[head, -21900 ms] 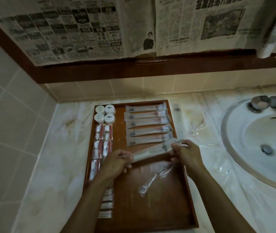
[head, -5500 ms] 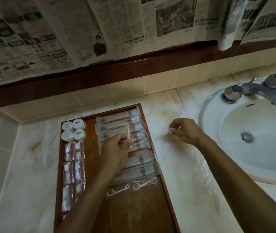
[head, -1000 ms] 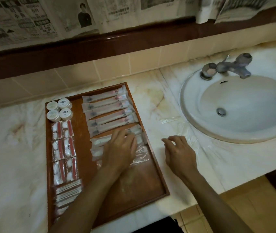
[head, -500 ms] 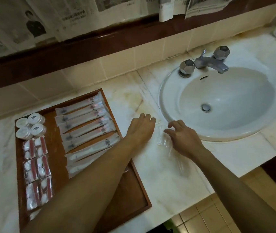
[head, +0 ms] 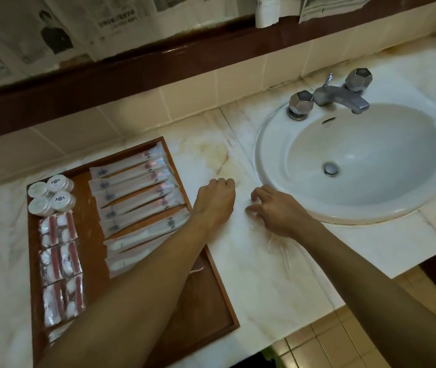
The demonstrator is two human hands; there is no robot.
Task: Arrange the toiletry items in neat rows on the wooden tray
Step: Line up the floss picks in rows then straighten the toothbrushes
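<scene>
The wooden tray lies at eight o'clock on the counter, its toothbrush packets in rows; the left hand rests beside it, fingers curled under, grasp unclear; the right hand presses spread fingers on clear wrap at three o'clock

Both forearms bare, reaching forward and up from the lower edge of view, converging toward the middle. Left hand knuckles up, fingers curled under at the tips, palm down; whether anything is gripped beneath cannot be told. Left forearm long and straight, running diagonally from lower left. Right hand just beside the left, apart from it, palm down, fingers bent and spread like a claw, tips pointing left toward the other hand. Right forearm angled in from the lower right corner.
</scene>
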